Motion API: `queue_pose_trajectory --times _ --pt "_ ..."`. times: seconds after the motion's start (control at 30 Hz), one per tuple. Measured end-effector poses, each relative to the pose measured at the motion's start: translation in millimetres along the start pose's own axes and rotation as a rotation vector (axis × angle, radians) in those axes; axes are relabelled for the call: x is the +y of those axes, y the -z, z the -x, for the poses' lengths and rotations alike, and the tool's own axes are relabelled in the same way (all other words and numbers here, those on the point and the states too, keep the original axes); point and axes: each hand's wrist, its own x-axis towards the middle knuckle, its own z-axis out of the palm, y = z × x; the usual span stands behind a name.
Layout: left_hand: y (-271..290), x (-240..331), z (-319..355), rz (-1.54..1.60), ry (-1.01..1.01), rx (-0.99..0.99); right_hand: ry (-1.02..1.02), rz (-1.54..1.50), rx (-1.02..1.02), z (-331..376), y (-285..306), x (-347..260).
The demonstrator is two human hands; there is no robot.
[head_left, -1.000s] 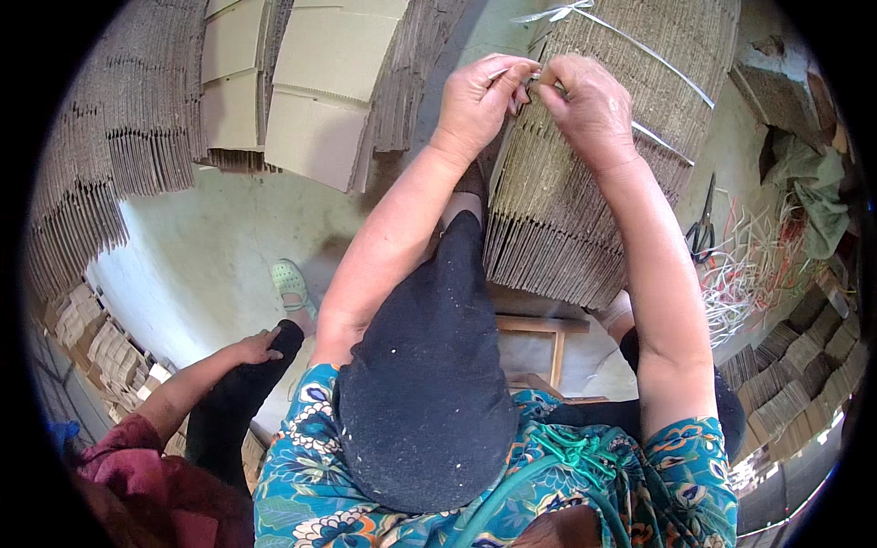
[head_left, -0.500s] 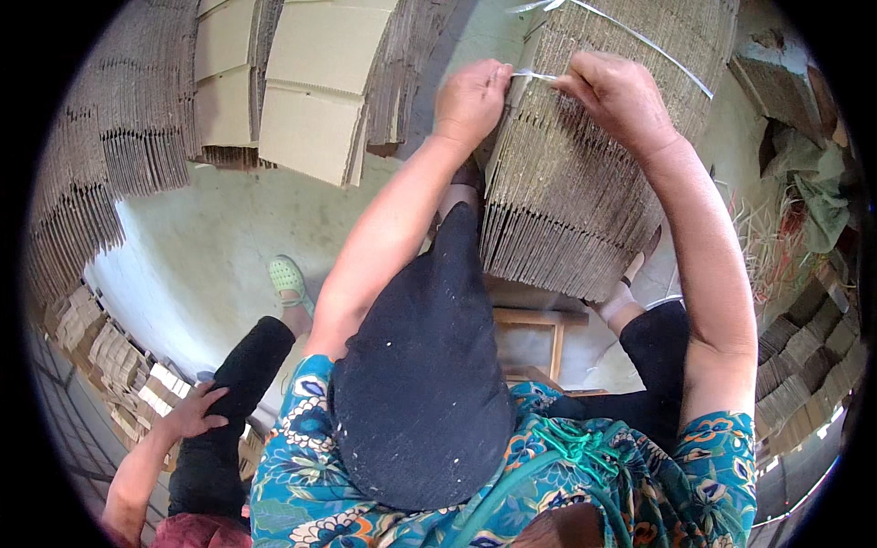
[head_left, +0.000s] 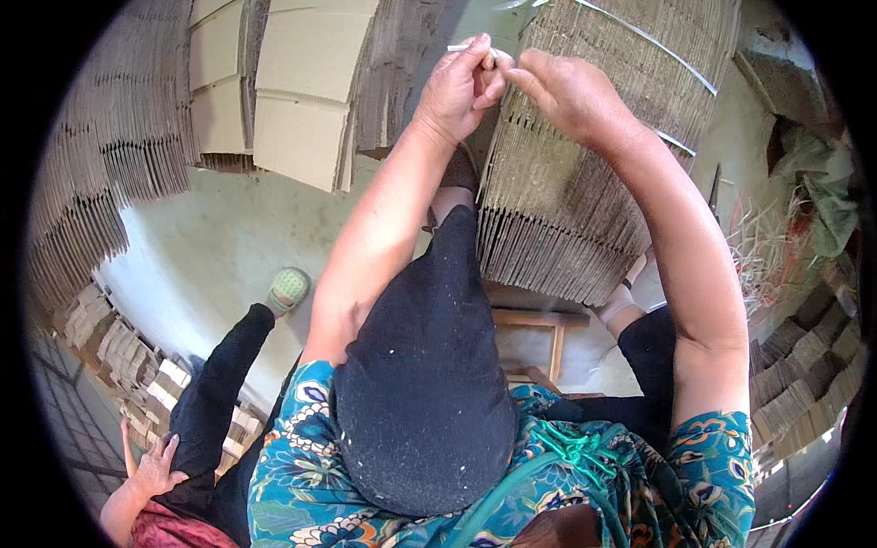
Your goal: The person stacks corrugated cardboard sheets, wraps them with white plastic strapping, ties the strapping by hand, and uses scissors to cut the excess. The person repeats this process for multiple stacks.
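Observation:
A long bundle of tightly packed corrugated cardboard pieces [head_left: 539, 242] lies in front of me, between my feet. One white strap [head_left: 644, 38] crosses its far end. Part of a second white strap [head_left: 676, 141] shows at the bundle's right side, the rest hidden by my right arm. Over the bundle's left edge, my left hand [head_left: 453, 93] pinches this strap, whose short white end sticks out past the fingertips. Close against it, my right hand [head_left: 574, 99] has its thumb and fingers drawn together at the strap; its exact hold is partly hidden.
Stacks of cardboard sheets [head_left: 301, 137] stand at the far left. A wooden frame [head_left: 556, 347] sits below the bundle's near end. Loose strapping scraps [head_left: 767, 247] lie on the right. At the lower left, another person sits with a hand [head_left: 157, 470] on their leg.
The strap stretched between my hands is no longer visible there. My hands have come together, the right moving left and the left turning. The other person's leg and hand have shifted.

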Motion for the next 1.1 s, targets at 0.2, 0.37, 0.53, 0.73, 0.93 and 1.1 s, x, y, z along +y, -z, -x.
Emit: queue_pose_trajectory --times 0.2,0.37,0.53,0.73,0.93,1.1 --pt "-6 1 -12 -1.152 -0.581 -0.054 0.067 0.176 0.048 13 3 8" --pt "-11 -7 -1 -1.453 -0.625 0.032 0.085 0.206 0.027 32 12 23" --pt "-11 -16 3 -1.477 -0.619 -0.016 0.010 0.205 0.017 46 20 21" --pt "-1 -56 -2 -1.070 -0.581 0.072 -0.038 0.140 0.005 8 14 -35" --pt "-14 -41 0 -0.959 -0.314 0.000 -0.007 -0.119 0.281 -4 1 -4" --pt "-3 -44 2 -0.886 -0.365 -0.030 -0.454 -0.277 0.473 43 13 9"
